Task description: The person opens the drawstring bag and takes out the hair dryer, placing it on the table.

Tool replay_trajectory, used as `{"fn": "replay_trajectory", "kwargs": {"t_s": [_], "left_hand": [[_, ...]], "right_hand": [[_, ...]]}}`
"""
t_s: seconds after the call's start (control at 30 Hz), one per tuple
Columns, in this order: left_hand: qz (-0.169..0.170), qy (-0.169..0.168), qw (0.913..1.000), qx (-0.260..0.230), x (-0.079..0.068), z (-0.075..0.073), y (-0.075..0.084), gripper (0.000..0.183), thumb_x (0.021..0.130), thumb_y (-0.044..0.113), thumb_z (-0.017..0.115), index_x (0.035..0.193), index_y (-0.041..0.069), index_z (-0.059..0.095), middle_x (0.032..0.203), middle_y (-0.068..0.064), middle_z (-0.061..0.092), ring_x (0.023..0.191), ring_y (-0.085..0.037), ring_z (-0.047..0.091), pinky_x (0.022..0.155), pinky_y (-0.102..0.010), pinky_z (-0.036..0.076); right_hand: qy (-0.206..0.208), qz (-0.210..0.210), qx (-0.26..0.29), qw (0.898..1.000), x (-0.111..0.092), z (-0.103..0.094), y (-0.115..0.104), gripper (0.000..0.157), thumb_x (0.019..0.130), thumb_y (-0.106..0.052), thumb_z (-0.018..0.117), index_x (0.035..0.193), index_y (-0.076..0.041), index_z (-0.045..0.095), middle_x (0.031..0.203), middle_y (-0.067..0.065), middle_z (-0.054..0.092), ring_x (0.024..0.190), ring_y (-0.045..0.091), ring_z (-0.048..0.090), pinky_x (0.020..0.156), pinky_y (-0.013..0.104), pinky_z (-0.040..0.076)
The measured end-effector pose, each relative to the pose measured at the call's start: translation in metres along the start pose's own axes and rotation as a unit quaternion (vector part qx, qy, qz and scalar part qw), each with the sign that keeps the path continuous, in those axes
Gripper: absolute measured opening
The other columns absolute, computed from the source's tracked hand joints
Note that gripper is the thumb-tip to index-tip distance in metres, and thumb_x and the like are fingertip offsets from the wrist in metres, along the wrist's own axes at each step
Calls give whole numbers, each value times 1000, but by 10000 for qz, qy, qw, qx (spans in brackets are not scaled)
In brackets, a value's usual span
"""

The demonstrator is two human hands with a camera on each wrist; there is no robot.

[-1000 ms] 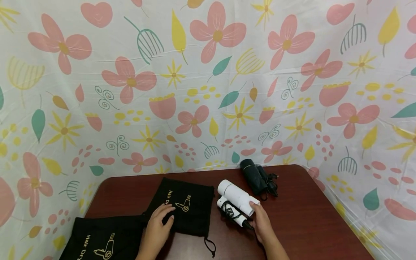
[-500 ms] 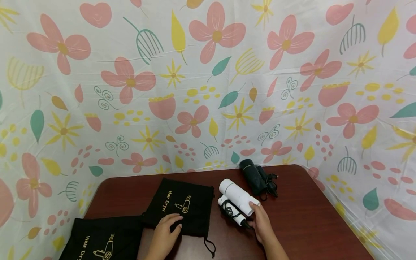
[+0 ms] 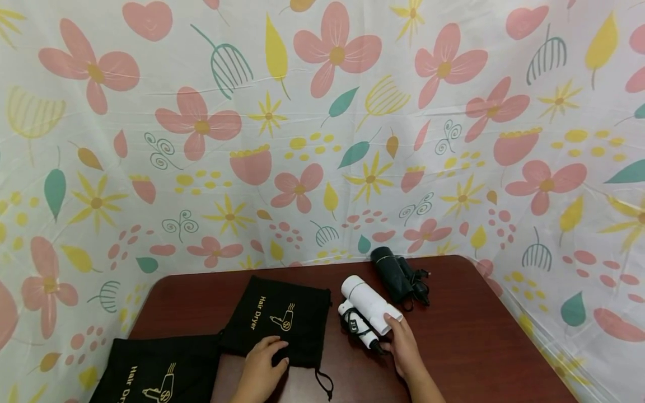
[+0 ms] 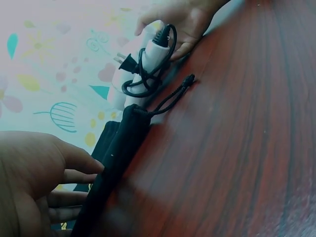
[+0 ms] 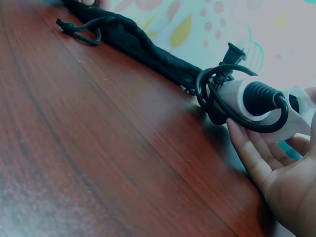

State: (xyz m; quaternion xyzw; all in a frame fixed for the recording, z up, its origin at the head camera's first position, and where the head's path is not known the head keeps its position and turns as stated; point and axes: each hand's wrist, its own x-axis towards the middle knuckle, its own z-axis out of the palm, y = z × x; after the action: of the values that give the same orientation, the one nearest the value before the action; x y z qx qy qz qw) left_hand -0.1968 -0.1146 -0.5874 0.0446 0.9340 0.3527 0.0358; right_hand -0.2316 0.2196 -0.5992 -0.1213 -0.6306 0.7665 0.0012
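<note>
A white folding hair dryer (image 3: 372,305) lies on the table, its black cord wrapped round the folded handle and its plug showing. My right hand (image 3: 405,350) grips its near end, thumb on the white barrel and fingers at the handle side, as the right wrist view also shows with the hand (image 5: 291,177) at the dryer (image 5: 237,94). Flat to the left lies a black drawstring pouch (image 3: 297,296) printed "Hair Dryer". My left hand (image 3: 262,369) rests on its near edge with loosely bent fingers; in the left wrist view the fingertips touch the pouch (image 4: 118,148).
A second, black hair dryer (image 3: 393,274) with a bundled cord lies behind the white one. Another black pouch (image 3: 151,358) sits at the table's near left. The brown wooden table (image 3: 478,336) meets a flower-printed curtain (image 3: 322,134) at the back.
My left hand has slid right and nearer along the pouch, uncovering its lettering. The white hair dryer has shifted very slightly away with my right hand on it.
</note>
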Motion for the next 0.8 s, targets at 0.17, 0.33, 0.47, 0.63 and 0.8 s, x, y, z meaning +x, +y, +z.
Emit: {"fn": "replay_trajectory", "kwargs": {"t_s": [0.17, 0.33, 0.47, 0.63, 0.8], "left_hand": [[14, -40, 10000, 69, -2, 1, 2, 34, 83, 25, 73, 116, 15, 70, 130, -9, 57, 122, -38, 52, 96, -60, 40], [-44, -33, 9999, 132, -2, 3, 4, 37, 82, 27, 73, 117, 14, 69, 132, -9, 55, 124, -38, 50, 98, -59, 41], [45, -32, 9998, 185, -3, 5, 3, 39, 82, 26, 74, 117, 12, 69, 132, -10, 55, 124, -38, 50, 97, -58, 43], [126, -26, 9996, 243, -3, 6, 2, 39, 82, 25, 74, 117, 10, 69, 132, -11, 54, 123, -39, 50, 97, -58, 43], [174, 85, 9993, 318, -3, 6, 2, 39, 81, 26, 75, 117, 10, 69, 130, -10, 56, 121, -38, 52, 97, -57, 44]], "right_hand": [[-1, -34, -126, 9999, 0, 0, 3, 44, 102, -35, 46, 137, -10, 36, 104, -4, 57, 92, 8, 61, 73, 40, 55], [-17, 13, -301, 9995, 2, -1, 5, 52, 102, -37, 45, 143, -10, 31, 109, -2, 55, 93, 7, 60, 74, 38, 55], [99, 6, -614, 9981, 1, 0, 6, 55, 102, -39, 45, 146, -9, 30, 116, 4, 54, 92, 5, 59, 74, 35, 56], [170, -230, -817, 9962, -3, 3, 6, 59, 102, -40, 46, 147, -5, 31, 125, 16, 52, 92, 1, 61, 74, 33, 57], [256, -679, -856, 9937, -3, 4, 10, 56, 101, -37, 48, 143, -2, 36, 118, 16, 54, 90, 3, 62, 70, 34, 58]]}}
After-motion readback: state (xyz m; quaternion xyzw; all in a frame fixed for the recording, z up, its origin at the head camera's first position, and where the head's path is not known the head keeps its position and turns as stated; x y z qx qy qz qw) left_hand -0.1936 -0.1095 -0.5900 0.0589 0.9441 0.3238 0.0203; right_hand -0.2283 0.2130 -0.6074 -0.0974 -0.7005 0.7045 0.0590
